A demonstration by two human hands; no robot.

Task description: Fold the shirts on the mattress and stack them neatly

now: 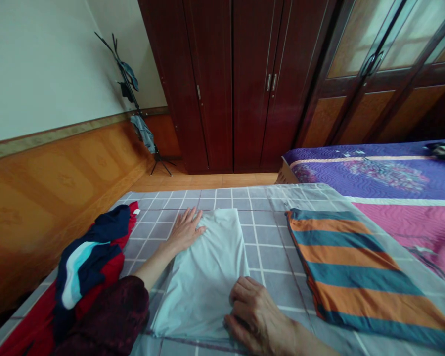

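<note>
A pale, light-coloured cloth [207,277], folded into a long panel, lies on the grey checked bed cover [270,247]. My left hand [186,230] rests flat on its upper left edge, fingers spread. At its lower right edge is my right hand [254,314], with fingers curled and pressed together against the cloth; whether they pinch it is hidden. A folded orange and teal striped cloth [356,267] lies on the right. To the left, a crumpled red and navy garment [92,267] lies partly behind my left sleeve.
Beyond the bed stand dark red wardrobes [244,99] and a coat rack [128,79] with items hanging on it. A second bed with a purple and pink cover [330,173] adjoins at the right. A wood-panelled wall [66,198] runs along the left.
</note>
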